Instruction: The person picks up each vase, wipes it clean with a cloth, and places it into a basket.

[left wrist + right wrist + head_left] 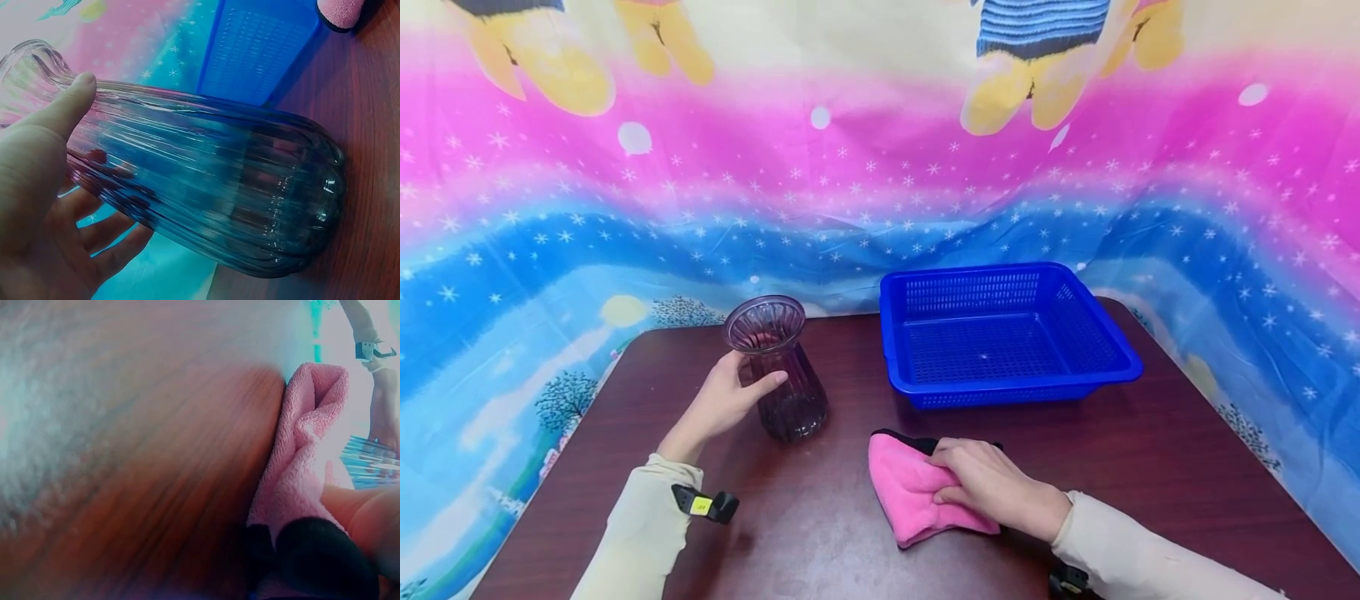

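A purple-tinted glass vase [793,400] with a flared rim and ribbed sides stands on the left part of the table. My left hand [726,400] grips it just below the neck, thumb across the front and fingers behind, as the left wrist view [206,181] also shows through the clear glass. To the right, my right hand [992,483] holds a pink cloth [913,492] with a black underside, pinching its right part between thumb and fingers. In the right wrist view the cloth [303,444] looks fluffy and folded, close over the table.
A blue plastic basket [1011,390] with perforated walls stands at the back right of the brown table [805,517], behind the cloth. A printed pink and blue backdrop [850,183] hangs around the table's far and side edges.
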A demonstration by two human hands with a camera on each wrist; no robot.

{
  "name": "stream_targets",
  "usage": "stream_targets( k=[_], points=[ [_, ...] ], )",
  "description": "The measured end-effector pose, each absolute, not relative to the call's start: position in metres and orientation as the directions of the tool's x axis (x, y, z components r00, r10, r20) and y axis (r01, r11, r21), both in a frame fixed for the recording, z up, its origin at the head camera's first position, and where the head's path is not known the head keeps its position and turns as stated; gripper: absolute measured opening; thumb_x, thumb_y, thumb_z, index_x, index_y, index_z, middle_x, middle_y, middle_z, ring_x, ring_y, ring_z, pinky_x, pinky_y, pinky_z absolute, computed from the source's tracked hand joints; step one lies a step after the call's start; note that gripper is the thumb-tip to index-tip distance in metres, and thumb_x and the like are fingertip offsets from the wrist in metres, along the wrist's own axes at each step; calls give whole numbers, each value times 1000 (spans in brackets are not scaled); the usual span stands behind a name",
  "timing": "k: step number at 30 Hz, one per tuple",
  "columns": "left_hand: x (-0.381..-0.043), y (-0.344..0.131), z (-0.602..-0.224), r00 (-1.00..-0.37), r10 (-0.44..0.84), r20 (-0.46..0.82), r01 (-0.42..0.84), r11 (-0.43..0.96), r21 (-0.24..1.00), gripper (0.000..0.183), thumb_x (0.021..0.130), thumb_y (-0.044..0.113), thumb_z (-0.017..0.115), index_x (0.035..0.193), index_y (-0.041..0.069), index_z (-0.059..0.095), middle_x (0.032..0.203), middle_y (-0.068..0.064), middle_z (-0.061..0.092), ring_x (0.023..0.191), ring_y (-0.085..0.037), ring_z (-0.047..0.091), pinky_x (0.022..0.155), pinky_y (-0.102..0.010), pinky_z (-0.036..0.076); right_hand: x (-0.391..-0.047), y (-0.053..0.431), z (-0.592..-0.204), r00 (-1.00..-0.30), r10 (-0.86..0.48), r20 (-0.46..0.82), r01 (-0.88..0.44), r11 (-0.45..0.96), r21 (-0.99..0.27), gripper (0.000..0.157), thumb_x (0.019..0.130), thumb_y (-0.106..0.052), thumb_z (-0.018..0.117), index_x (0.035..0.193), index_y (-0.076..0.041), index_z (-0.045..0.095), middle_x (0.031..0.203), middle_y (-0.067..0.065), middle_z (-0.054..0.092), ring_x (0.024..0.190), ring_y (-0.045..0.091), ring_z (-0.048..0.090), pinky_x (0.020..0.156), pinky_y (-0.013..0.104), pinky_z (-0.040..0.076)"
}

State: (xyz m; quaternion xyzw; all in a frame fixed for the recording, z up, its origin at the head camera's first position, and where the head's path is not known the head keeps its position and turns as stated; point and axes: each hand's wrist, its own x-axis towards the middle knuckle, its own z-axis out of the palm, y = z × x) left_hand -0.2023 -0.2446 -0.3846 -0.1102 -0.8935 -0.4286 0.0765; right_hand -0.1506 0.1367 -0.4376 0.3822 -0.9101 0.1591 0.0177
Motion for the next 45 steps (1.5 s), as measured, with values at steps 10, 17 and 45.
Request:
stream_targets(
  k=[10, 17, 45],
  points=[
    [-202, -245, -385, -965, 136, 223, 259, 622, 739, 52, 95, 26, 71, 136, -1, 53, 128, -27, 66, 121, -42, 63, 103, -58, 50, -154, 136, -438, -719, -677, 158, -686, 655, -317, 14, 81, -27, 82, 82, -25, 68, 77, -15, 51, 64, -2, 43, 57, 20, 42],
    [-204, -246, -385, -964, 139, 225, 262, 626, 735, 52, 95, 26, 71, 135, -1, 53, 129, -27, 65, 122, -42, 62, 104, -59, 49, -155, 137, -436, -727, -667, 163, -675, 650, -348, 11, 82, -24, 81, 86, -23, 71, 81, -15, 57, 69, -1, 50, 60, 22, 47],
    [-205, -247, -385, -962, 151, 226, 270, 624, 733, 52, 95, 27, 70, 136, 0, 53, 130, -27, 65, 124, -42, 61, 106, -59, 48, -156, 116, -432, -742, -626, 240, -657, 607, -447, 18, 85, -20, 81, 101, -15, 75, 85, -11, 63, 78, 0, 56, 69, 23, 51]
  ],
)
